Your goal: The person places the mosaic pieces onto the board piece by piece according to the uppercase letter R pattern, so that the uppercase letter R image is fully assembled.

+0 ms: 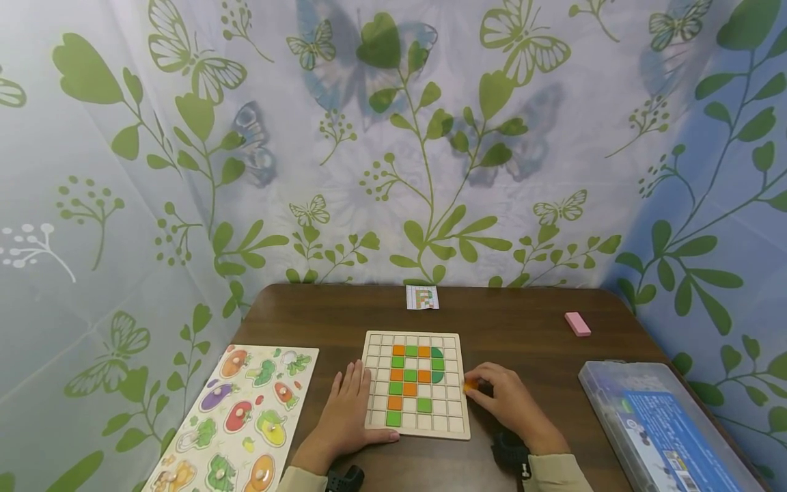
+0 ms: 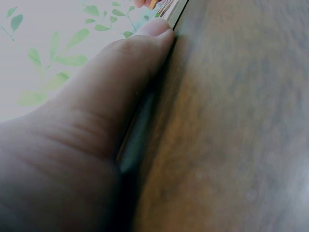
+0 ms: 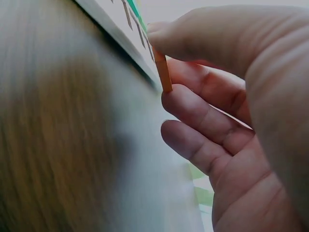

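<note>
A wooden grid board (image 1: 455,403) lies on the table, with orange and green square tiles and green curved tiles set in some of its cells. My left hand (image 1: 349,410) rests at the board's left side, fingers extended along the edge and thumb (image 2: 140,48) at the near left corner. Just off the board's right edge, my right hand (image 1: 507,403) pinches an orange tile (image 3: 162,72) between thumb and fingers. A lone green tile (image 1: 424,405) sits in a lower cell of the board.
A vegetable puzzle board (image 1: 301,383) lies at the left. Behind the grid board is a small pattern card (image 1: 422,297). A pink block (image 1: 578,324) lies at the back right, and a clear plastic case (image 1: 615,396) with a blue label stands at the right. A patterned curtain (image 1: 344,150) hangs behind the table.
</note>
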`<state>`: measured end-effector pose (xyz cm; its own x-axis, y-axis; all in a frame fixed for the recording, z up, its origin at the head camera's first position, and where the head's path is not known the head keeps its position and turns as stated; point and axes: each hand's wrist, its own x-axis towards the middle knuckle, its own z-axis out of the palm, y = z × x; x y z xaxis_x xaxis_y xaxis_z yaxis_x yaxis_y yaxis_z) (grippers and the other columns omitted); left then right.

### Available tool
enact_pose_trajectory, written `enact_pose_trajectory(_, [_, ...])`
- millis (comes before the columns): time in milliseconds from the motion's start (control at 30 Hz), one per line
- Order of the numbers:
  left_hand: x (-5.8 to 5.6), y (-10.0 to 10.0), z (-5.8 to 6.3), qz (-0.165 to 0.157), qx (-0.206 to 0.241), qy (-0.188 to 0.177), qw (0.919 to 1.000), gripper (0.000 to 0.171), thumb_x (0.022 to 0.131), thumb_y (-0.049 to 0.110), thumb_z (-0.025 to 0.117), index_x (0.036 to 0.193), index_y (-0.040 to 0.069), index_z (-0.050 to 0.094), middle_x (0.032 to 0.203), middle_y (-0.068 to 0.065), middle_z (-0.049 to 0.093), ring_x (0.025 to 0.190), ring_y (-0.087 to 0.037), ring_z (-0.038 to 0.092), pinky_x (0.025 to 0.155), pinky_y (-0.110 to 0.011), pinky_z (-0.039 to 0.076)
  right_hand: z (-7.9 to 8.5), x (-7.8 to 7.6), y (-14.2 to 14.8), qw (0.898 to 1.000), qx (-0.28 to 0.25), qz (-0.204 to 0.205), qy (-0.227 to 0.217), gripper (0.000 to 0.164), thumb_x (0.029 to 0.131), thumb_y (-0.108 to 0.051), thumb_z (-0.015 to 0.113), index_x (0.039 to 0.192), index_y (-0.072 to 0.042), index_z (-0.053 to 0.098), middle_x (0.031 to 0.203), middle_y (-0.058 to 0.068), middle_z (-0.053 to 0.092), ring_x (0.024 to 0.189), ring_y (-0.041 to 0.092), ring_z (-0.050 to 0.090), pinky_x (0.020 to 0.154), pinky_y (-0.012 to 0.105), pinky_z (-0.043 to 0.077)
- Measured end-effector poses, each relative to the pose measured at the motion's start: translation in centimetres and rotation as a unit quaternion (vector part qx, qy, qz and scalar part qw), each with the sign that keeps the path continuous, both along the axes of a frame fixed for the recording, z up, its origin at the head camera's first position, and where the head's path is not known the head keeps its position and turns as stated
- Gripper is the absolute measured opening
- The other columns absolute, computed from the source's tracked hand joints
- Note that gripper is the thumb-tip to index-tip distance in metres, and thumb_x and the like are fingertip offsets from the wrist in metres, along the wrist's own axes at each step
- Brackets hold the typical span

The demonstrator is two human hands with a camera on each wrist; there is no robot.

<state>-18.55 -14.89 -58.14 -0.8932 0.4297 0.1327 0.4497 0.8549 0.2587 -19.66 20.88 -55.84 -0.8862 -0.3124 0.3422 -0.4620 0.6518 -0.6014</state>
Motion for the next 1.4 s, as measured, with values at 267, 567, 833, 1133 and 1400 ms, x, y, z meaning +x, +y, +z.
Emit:
enact_pose_trajectory(267, [0.0,0.0,-0.2,0.002,0.000,0.003,1.0000,0.137,0.075,0.095,0.058,0.163,-0.006,0.028,0.169,-0.027,0.019,0.156,-0.043,0.017,0.122,-0.061,0.015,0.4,0.5,-1.2,0.999,-0.008,0.051,0.008,0.027,0.087,-0.003,0.087,0.112,-0.007,0.078,0.111,-0.004,0.070,0.096,0.015,0.067,0.083,0.039,0.060])
enact_pose_trajectory(567, [0.0,0.0,-0.1,-0.001,-0.002,0.002,1.0000,0.138,0.075,0.097,0.055,0.163,-0.006,0.028,0.169,-0.028,0.019,0.156,-0.043,0.017,0.122,-0.061,0.015,0.6,1.0,-2.2,0.997,0.009,0.074,0.035,0.025,0.085,-0.006,0.089,0.109,-0.010,0.080,0.110,-0.006,0.072,0.098,0.014,0.067,0.083,0.041,0.059])
enact_pose_trajectory(833, [-0.1,0.0,-0.2,0.002,-0.007,0.003,1.0000,0.139,0.074,0.098,0.055,0.163,-0.006,0.027,0.169,-0.028,0.019,0.156,-0.042,0.017,0.123,-0.061,0.015,0.8,1.2,-3.0,0.994,0.012,0.108,0.032,0.022,0.087,-0.009,0.088,0.108,-0.010,0.080,0.109,-0.006,0.073,0.100,0.013,0.067,0.083,0.040,0.059])
enact_pose_trajectory(1133, [-0.1,0.0,-0.1,0.003,-0.008,-0.001,1.0000,0.139,0.074,0.098,0.054,0.163,-0.006,0.028,0.169,-0.027,0.019,0.156,-0.042,0.017,0.123,-0.061,0.015,0.7,1.5,-3.9,0.987,0.004,0.160,0.024,0.019,0.086,-0.006,0.089,0.102,-0.010,0.080,0.104,-0.008,0.073,0.097,0.009,0.066,0.083,0.035,0.059])
enact_pose_trajectory(1400, [-0.1,0.0,-0.1,0.003,-0.007,0.000,1.0000,0.138,0.075,0.097,0.054,0.163,-0.006,0.028,0.169,-0.027,0.018,0.156,-0.042,0.016,0.123,-0.061,0.015,0.5,1.5,-4.4,0.979,-0.001,0.202,0.018,0.018,0.086,-0.008,0.090,0.101,-0.011,0.080,0.100,-0.011,0.072,0.092,0.006,0.065,0.080,0.032,0.058])
